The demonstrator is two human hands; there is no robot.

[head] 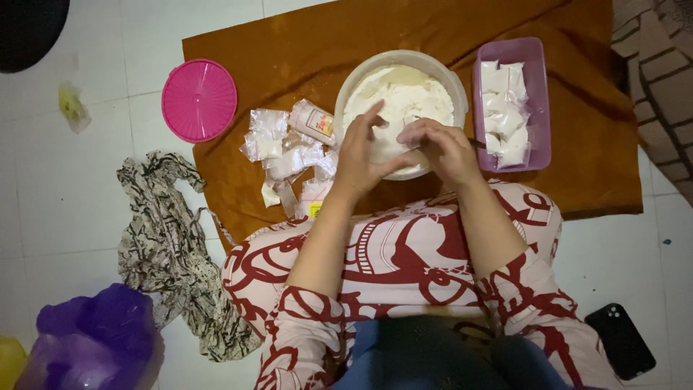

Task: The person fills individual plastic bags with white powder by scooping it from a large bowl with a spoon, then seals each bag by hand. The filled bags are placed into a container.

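Hands met over the round off-white plastic bowl of white powder, which sat on the brown cloth spread on the white tiled floor. Left hand had fingers raised and curled narrow over the bowl's near rim; right hand was bunched, fingertips pinched together toward the left. Something small was probably held between them, but the view was too poor to tell what. Purple rectangular plastic tub stood just right of the bowl, touching or nearly so, packed with small filled white packets. Left of the bowl lay a loose scatter of small clear plastic pouches and a white tube-shaped package tilted against the bowl's side. Round pink ribbed plastic lid sat at the cloth's left edge, half on the floor. Black-and-cream patterned fabric was crumpled on the floor, purple plastic bag near it. Black phone lay by the person's right side.
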